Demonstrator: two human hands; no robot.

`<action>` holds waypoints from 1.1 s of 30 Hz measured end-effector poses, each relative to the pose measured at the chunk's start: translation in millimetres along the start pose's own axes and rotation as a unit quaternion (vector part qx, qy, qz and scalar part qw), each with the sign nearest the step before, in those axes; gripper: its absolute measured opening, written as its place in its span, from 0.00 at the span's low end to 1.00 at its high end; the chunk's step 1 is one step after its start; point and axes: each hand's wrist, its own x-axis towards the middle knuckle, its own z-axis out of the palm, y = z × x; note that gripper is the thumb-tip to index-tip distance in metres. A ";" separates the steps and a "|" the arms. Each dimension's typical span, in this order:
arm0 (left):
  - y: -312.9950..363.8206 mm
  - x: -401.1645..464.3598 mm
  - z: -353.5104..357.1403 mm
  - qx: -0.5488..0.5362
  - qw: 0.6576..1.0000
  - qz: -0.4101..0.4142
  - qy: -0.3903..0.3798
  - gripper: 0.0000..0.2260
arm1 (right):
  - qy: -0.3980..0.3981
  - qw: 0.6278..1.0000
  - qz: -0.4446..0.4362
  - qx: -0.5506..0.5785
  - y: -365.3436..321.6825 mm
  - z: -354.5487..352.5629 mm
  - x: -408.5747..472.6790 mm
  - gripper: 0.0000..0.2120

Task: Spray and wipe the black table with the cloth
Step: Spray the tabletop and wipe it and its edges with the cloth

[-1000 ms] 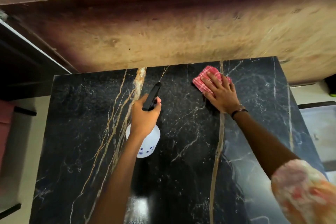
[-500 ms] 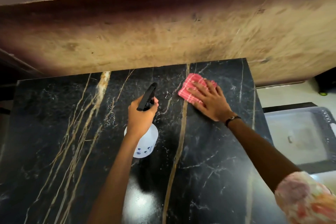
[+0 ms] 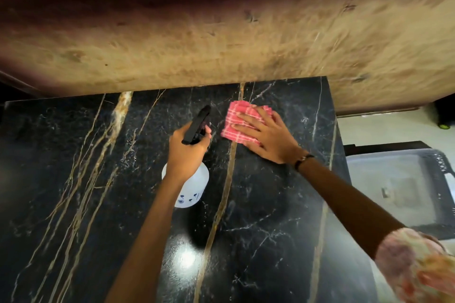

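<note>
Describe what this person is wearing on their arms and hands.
The left hand and its forearm are bare, with no sleeve, ring or band in view. The right hand is bare too, but its wrist carries a thin dark bracelet with a small pale piece on it. Higher up, the right arm ends in a loose sleeve with a pink, orange and cream floral print.

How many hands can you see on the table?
2. The left hand holds the spray bottle above the black table. The right hand presses flat on the pink cloth near the far edge.
</note>
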 end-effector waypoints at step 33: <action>28.3 -18.1 83.3 -0.005 1.000 0.002 -0.016 0.08 | 0.011 0.987 0.158 0.034 94.5 -8.6 -88.2 0.26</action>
